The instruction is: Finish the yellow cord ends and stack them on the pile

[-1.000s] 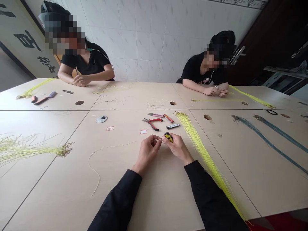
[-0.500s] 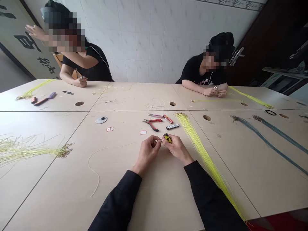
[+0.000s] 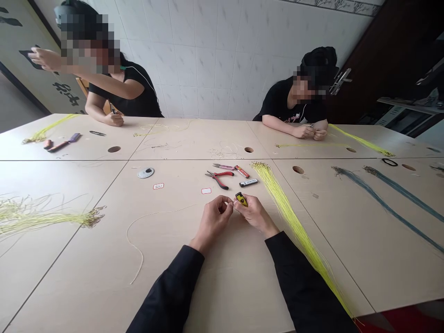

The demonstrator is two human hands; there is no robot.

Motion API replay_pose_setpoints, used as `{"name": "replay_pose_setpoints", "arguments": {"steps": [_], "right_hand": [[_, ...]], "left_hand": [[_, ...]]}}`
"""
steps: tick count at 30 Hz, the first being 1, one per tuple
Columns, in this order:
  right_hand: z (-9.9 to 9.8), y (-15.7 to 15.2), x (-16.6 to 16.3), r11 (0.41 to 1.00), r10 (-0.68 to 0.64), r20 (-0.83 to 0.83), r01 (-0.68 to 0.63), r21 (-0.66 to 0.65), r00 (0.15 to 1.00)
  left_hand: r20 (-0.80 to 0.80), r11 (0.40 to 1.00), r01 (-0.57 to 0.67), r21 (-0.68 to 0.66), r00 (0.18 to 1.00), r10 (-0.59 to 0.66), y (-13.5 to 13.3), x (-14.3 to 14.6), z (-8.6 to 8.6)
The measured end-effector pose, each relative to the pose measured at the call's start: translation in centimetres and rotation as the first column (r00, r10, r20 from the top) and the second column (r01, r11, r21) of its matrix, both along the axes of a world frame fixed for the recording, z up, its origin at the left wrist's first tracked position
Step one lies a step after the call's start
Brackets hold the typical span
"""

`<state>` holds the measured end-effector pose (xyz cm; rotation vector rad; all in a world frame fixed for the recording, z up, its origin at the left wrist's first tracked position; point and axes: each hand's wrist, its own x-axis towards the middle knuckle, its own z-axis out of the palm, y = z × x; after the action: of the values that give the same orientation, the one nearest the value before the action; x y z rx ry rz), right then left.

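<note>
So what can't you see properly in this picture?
All from the head view:
- What the left hand pinches: its fingers hide it.
- Writing on the small yellow-and-black object in the right hand: too small, partly covered by fingers.
- Writing on the red-edged label: too small.
- What the far person's hands hold: too small, hidden by fingers.

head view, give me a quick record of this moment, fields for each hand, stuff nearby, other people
left hand: fingertips pinched, beside the right hand; anything held is too small to tell
right hand: holds a yellow lighter
nearby: pale cord on the table; yellow cord bundle to the right; pliers ahead
others: co-worker with both hands together at the table; co-worker with one hand raised
</note>
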<state>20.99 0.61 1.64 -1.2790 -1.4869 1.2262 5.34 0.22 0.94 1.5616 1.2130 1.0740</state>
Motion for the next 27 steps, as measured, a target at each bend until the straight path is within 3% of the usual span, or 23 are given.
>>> {"name": "replay_pose_setpoints", "arguments": {"steps": [8, 27], "right_hand": [[-0.57, 0.16, 0.18, 0.998, -0.055, -0.025, 0.054, -0.03, 0.998], [-0.57, 0.12, 0.16, 0.999, -0.019, -0.067, 0.015, -0.05, 0.998]], "left_hand": [[0.004, 1.0, -0.021, -0.016, 1.0, 0.021, -0.01, 0.03, 0.42], [0.022, 0.999, -0.014, -0.05, 1.0, 0.015, 0.03, -0.03, 0.5]]}}
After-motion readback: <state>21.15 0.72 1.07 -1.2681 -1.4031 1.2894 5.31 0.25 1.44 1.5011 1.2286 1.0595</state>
